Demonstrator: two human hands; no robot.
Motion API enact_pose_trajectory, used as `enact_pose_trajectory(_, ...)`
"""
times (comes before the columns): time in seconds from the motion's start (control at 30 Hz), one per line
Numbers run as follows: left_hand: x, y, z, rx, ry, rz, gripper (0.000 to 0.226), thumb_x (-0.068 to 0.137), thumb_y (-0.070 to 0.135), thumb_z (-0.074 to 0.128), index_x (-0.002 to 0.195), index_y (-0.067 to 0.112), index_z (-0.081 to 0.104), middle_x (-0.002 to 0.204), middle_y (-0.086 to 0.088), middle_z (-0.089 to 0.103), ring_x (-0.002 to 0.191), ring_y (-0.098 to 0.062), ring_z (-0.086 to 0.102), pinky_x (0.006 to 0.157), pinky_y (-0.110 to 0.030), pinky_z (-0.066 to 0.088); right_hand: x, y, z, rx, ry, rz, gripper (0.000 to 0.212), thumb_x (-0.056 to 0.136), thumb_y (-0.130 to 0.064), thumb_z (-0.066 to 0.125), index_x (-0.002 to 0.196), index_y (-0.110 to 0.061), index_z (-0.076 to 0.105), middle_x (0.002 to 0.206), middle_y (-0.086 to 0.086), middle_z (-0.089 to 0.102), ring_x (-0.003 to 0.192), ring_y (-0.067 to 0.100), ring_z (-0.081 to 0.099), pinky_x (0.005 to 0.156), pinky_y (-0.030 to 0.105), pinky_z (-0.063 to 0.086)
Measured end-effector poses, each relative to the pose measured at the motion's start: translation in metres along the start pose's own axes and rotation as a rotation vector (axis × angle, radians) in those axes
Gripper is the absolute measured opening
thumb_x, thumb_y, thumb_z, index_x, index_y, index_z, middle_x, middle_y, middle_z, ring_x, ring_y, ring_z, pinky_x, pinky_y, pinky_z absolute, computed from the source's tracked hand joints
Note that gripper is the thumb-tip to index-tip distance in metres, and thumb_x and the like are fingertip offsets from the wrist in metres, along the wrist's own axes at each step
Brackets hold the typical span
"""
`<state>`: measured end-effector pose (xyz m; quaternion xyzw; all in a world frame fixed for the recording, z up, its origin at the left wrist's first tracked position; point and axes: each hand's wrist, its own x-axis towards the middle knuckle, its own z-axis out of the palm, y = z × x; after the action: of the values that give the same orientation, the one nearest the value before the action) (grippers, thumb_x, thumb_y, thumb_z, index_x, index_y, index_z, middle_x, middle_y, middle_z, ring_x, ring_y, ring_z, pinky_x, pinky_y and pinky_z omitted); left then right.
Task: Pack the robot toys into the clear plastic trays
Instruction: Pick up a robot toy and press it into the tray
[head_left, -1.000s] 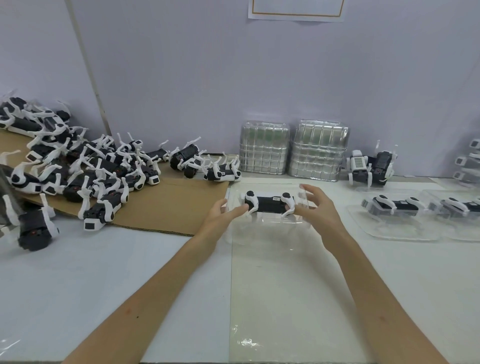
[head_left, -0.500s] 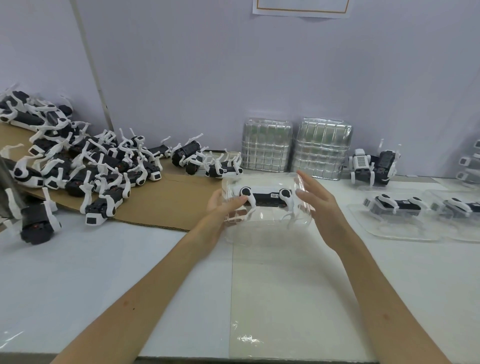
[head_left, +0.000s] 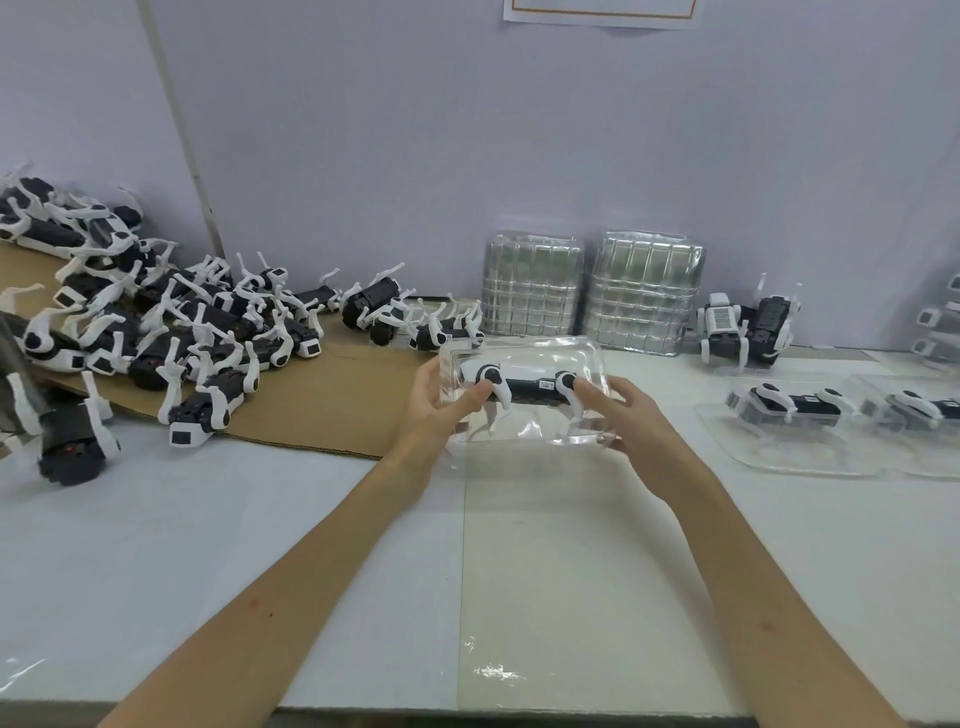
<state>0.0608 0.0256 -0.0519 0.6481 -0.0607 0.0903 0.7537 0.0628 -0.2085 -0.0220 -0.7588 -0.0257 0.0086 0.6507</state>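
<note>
Since a second before, the tray (head_left: 519, 347) had come up off the table (head_left: 218, 545) and tipped toward the person, so its open face looked back at them. It hung in the air between both hands, in front of the back wall (head_left: 467, 130) and above the far end of a clear sheet (head_left: 550, 582) lying flat on the table.

A black-and-white toy (head_left: 530, 387) lay lengthwise in the tray, its white legs pointing down toward the near rim. The left hand (head_left: 436, 415) clamped the tray's left end, thumb laid across the toy's front shoulder and fingers wrapped behind the plastic. The right hand (head_left: 634, 426) gripped the right end the same way, one finger pressed on the toy's rear joint and the rest curled under the lower edge. The hands stood apart, one at each end of the tray, with the toy between them.

To the left, a loose pile (head_left: 156, 322) of the same toys sprawled over a sheet of cardboard (head_left: 317, 410), legs sticking up every way. Against the wall behind the tray stood two stacks (head_left: 532, 291) of empty clear trays, side by side. Right of them stood a pair of standing toys (head_left: 748, 332), touching each other. Nearer on the right, well apart from the hands, lay packed trays (head_left: 769, 457), each with a toy inside. More toys showed at the far right edge, cut off. A paper (head_left: 602, 13) was stuck high on the wall.
</note>
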Motion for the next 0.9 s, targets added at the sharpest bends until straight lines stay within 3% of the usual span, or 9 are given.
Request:
enact_pose_trajectory(0.13, -0.0015, 0.0008, 0.0026, 0.048, 0.005, 0.016, 0.084, 0.056, 0.058, 0.082, 0.130, 0.036, 0.049, 0.119, 0.005, 0.061, 0.102, -0.006, 0.064, 0.081, -0.026, 0.049, 0.0009, -0.0007, 0.0042, 0.031, 0.084, -0.073, 0.087, 0.057, -0.064, 0.076, 0.131, -0.023, 0.056, 0.098, -0.002, 0.069, 0.079, 0.013, 0.061, 0.075, 0.028, 0.045)
enact_pose_trajectory(0.27, 0.0000, -0.0028, 0.0031, 0.108, -0.010, 0.048, 0.070, 0.063, 0.041, 0.084, 0.123, 0.046, 0.047, 0.109, 0.010, 0.062, 0.085, 0.007, 0.064, 0.085, -0.029, 0.046, 0.0010, 0.0000, 0.0060, 0.030, 0.135, -0.107, 0.080, 0.059, -0.062, 0.076, 0.127, -0.025, 0.057, 0.092, -0.001, 0.062, 0.069, 0.010, 0.055, 0.069, 0.024, 0.039)
enact_pose_trajectory(0.37, -0.0007, -0.0031, 0.0046, 0.139, -0.012, 0.083, 0.074, 0.063, 0.042, 0.084, 0.127, 0.042, 0.045, 0.110, 0.019, 0.062, 0.082, 0.009, 0.063, 0.081, -0.029, 0.047, 0.0023, 0.0010, 0.0054, 0.049, 0.172, -0.131, 0.075, 0.062, -0.058, 0.078, 0.127, -0.026, 0.057, 0.094, -0.002, 0.059, 0.073, 0.008, 0.053, 0.072, 0.024, 0.038)
enact_pose_trajectory(0.47, -0.0019, -0.0004, 0.0048, 0.135, 0.010, 0.084, 0.086, 0.058, 0.057, 0.081, 0.132, 0.037, 0.043, 0.117, 0.015, 0.059, 0.085, 0.009, 0.062, 0.082, -0.031, 0.049, 0.0040, 0.0020, 0.0064, 0.042, 0.200, -0.169, 0.060, 0.073, -0.049, 0.080, 0.124, -0.030, 0.055, 0.096, -0.003, 0.057, 0.072, 0.007, 0.054, 0.072, 0.022, 0.040)
enact_pose_trajectory(0.57, -0.0020, 0.0015, 0.0042, 0.147, 0.060, 0.081, 0.070, 0.065, 0.052, 0.081, 0.123, 0.040, 0.045, 0.111, 0.006, 0.060, 0.080, 0.011, 0.062, 0.083, -0.031, 0.049, 0.0045, 0.0016, 0.0090, 0.016, 0.190, -0.192, 0.056, 0.078, -0.046, 0.079, 0.126, -0.032, 0.054, 0.095, -0.004, 0.057, 0.070, 0.005, 0.056, 0.071, 0.022, 0.041)
enact_pose_trajectory(0.67, -0.0009, 0.0018, 0.0034, 0.120, 0.082, 0.102, 0.066, 0.074, 0.033, 0.086, 0.126, 0.030, 0.046, 0.109, 0.000, 0.062, 0.079, 0.006, 0.062, 0.079, -0.026, 0.046, 0.0037, 0.0015, 0.0101, -0.018, 0.119, -0.201, 0.061, 0.084, -0.044, 0.073, 0.138, -0.026, 0.051, 0.092, -0.006, 0.060, 0.067, 0.004, 0.056, 0.071, 0.022, 0.039)
enact_pose_trajectory(0.8, -0.0007, 0.0043, 0.0022, 0.129, 0.062, 0.131, 0.067, 0.070, 0.037, 0.081, 0.125, 0.036, 0.043, 0.122, -0.003, 0.059, 0.102, -0.011, 0.061, 0.082, -0.020, 0.045, 0.0023, 0.0003, 0.0095, -0.032, 0.063, -0.206, 0.061, 0.089, -0.041, 0.069, 0.143, -0.024, 0.047, 0.096, -0.006, 0.063, 0.070, 0.006, 0.058, 0.071, 0.022, 0.038)
enact_pose_trajectory(0.9, 0.0009, 0.0041, 0.0013, 0.178, 0.051, 0.142, 0.073, 0.074, 0.036, 0.081, 0.133, 0.033, 0.038, 0.128, 0.000, 0.054, 0.107, -0.011, 0.060, 0.083, -0.020, 0.043, 0.0013, -0.0008, 0.0094, -0.029, 0.080, -0.219, 0.057, 0.089, -0.038, 0.071, 0.140, -0.024, 0.051, 0.095, -0.006, 0.064, 0.066, 0.001, 0.058, 0.068, 0.020, 0.038)
